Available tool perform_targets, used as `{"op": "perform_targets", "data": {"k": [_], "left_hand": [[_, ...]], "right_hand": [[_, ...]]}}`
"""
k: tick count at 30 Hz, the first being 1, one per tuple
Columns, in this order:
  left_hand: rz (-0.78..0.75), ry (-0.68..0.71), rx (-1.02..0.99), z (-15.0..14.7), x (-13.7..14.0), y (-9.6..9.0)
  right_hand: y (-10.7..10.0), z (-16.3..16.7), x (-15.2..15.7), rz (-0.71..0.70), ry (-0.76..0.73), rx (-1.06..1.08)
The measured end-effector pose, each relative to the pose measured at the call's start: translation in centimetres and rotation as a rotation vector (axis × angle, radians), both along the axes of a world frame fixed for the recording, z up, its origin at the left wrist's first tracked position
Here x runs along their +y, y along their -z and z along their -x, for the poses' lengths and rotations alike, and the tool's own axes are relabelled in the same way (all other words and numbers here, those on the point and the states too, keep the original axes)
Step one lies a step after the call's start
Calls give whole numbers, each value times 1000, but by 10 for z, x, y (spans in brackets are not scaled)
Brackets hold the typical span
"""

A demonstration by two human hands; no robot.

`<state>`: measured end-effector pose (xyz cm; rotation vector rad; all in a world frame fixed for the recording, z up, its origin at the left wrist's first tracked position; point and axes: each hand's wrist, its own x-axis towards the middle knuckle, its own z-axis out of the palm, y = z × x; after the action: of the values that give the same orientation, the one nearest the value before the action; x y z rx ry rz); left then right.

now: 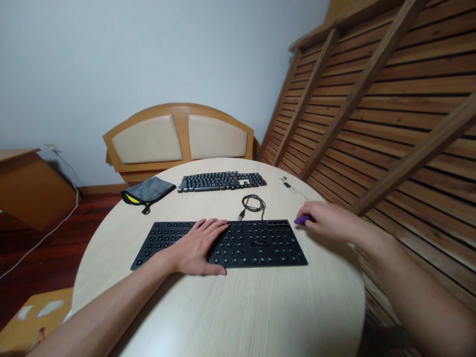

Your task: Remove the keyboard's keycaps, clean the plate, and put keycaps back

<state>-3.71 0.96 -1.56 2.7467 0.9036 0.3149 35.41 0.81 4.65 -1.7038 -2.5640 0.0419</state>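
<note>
The left hand (199,248) lies flat, fingers slightly spread, on the black keyboard base (275,248) upon the table (223,312). Beside the base's right end, the right hand (323,218) is curled around a small purple object (303,219). Behind the base lies a coiled cable (264,204), and farther, a pouch (150,191) and rows of keycaps (210,181)

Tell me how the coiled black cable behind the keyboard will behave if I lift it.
The black cable is probably bendy with some spring, since it lies in loose loops that may open up. Its USB plug will likely dangle, as that end looks free. A hard pull might tug the keyboard, since the other end runs to its back edge.
</note>
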Motion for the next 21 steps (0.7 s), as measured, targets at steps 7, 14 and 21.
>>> {"op": "perform_targets", "data": {"k": [7,14,21], "left_hand": [[-11,-2,34,0,-1,-1],[-22,0,23,1,1,1],[-26,-1,48,1,1,1]], "right_hand": [[14,46,-34,-6,-215,188],[19,46,-48,120,-208,248],[34,67,-23,-122,-156,129]]}}
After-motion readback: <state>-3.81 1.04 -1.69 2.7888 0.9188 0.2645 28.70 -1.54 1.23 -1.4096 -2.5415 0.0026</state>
